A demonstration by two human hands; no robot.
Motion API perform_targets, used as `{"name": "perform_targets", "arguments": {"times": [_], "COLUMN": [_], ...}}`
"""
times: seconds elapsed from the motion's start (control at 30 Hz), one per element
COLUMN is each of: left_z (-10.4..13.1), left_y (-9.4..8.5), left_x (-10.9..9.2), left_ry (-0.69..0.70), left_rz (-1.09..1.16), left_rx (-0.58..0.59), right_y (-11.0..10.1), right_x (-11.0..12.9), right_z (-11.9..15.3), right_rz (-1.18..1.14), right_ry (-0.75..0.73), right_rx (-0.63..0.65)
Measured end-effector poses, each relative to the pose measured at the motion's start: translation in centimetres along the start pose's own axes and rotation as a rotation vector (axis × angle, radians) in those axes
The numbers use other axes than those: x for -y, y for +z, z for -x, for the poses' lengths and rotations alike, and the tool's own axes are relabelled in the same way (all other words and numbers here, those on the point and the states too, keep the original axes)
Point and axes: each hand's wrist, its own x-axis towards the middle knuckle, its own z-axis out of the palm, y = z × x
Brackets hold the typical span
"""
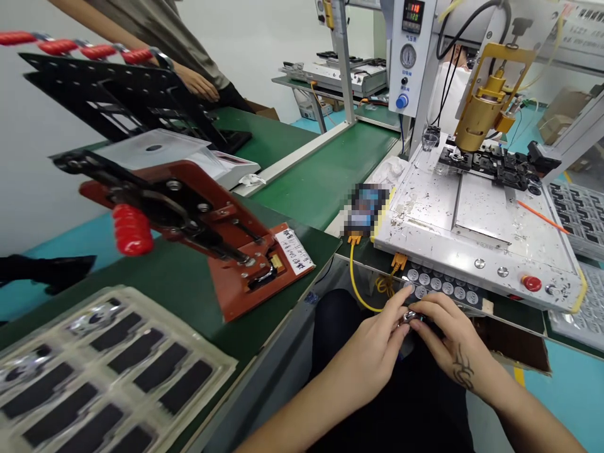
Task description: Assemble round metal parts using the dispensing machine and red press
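A small shiny metal part (pixel 411 316) is pinched between my two hands above my lap. My left hand (pixel 380 340) grips it from the left with thumb and fingers. From the other side, my right hand (pixel 443 327) closes its fingers and thumb on the same part. Its exact kind is too small and too covered to make out. Just beyond my fingers, a dark sheet with several round silver stickers (pixel 441 286) lies under the edge of the white machine base (pixel 415 220).
On the left bench stand a red toggle-clamp jig (pixel 236 289) and a plastic tray (pixel 221 362) with black parts. A brass-coloured press head (pixel 472 119) hangs over a black fixture (pixel 495 165). A yellow cable (pixel 353 277) loops below a phone (pixel 365 207). Another person's hand (pixel 195 82) rests at the far left bench.
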Motion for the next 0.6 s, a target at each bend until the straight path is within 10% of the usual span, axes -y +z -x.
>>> {"name": "perform_targets", "arguments": {"times": [0.2, 0.6], "left_z": [0.2, 1.3], "left_y": [-0.4, -0.7], "left_x": [0.0, -1.7], "left_ry": [-0.07, -0.046], "left_rz": [0.231, 0.201], "left_rx": [-0.17, -0.253], "right_y": [0.8, 2.5], "right_x": [0.1, 2.0], "right_z": [-1.7, -2.1], "right_rz": [-0.479, -0.574], "right_ry": [0.365, 0.384], "right_rx": [-0.078, -0.094]}}
